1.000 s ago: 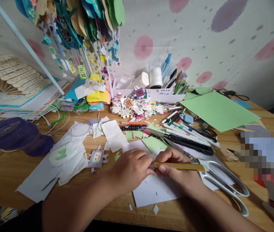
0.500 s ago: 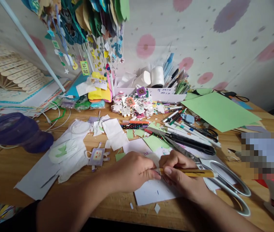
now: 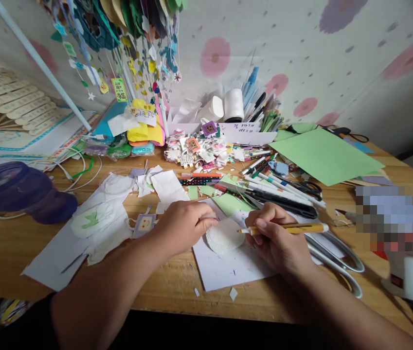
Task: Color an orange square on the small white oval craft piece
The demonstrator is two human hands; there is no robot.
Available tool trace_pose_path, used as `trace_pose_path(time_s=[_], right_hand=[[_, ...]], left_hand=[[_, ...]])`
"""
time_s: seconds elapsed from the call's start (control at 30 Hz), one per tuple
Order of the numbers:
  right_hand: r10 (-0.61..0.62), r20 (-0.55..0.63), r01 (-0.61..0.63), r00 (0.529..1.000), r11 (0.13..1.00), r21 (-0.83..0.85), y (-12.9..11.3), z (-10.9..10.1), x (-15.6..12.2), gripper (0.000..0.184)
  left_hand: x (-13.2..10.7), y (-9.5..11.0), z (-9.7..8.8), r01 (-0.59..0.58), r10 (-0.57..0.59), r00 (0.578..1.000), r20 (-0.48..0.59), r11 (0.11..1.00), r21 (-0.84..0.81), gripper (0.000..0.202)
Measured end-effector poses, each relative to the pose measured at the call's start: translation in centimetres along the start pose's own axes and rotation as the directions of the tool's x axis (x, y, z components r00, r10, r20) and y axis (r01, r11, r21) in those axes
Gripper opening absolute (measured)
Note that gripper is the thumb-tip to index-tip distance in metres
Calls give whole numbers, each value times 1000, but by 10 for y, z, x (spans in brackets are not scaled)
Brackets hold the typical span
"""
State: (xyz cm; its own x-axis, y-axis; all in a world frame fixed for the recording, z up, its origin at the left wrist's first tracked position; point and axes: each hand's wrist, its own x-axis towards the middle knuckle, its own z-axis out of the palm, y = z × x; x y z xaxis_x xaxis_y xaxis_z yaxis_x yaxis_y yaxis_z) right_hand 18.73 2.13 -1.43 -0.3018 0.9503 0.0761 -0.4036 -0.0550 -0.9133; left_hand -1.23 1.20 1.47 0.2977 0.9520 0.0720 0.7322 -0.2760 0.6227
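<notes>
Hands at lower centre, clutter crowding behind.
Left hand [image 3: 182, 226] pinches a white textured piece [image 3: 224, 236] on white paper [image 3: 228, 267]; right hand [image 3: 277, 238] grips a yellow pen [image 3: 290, 228], scissors [image 3: 337, 257] just right, pens [image 3: 282, 194] behind on the worktop [image 3: 9, 253].

A purple bowl [image 3: 20, 190] sits far left, green paper [image 3: 325, 155] back right, scissors [image 3: 337, 257] nearby.

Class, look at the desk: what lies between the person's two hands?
In the head view, a round white textured piece on white paper lies between left hand and right hand.
</notes>
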Motion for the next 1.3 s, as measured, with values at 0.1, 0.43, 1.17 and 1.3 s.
trace_pose_path(time_s=[0.1, 0.43, 1.17, 1.3], right_hand=[[14, -18, -14, 1000, 1000, -18, 4, 0, 2, 27], [8, -28, -13, 1000, 983, -183, 12, -10, 6, 20], [-14, -44, 10, 999, 995, -103, 15, -11, 9, 16], [-3, -40, 0, 999, 997, -71, 13, -11, 9, 15]], left_hand=[[3, -6, 6, -12, 12, 1000, -2, 980, 200, 11], [3, -17, 13, 36, -32, 999, -15, 928, 372, 18], [-5, -11, 3, 78, -78, 997, -18, 895, 440, 12], [-2, -18, 3, 45, -50, 999, 1, 901, 431, 5]])
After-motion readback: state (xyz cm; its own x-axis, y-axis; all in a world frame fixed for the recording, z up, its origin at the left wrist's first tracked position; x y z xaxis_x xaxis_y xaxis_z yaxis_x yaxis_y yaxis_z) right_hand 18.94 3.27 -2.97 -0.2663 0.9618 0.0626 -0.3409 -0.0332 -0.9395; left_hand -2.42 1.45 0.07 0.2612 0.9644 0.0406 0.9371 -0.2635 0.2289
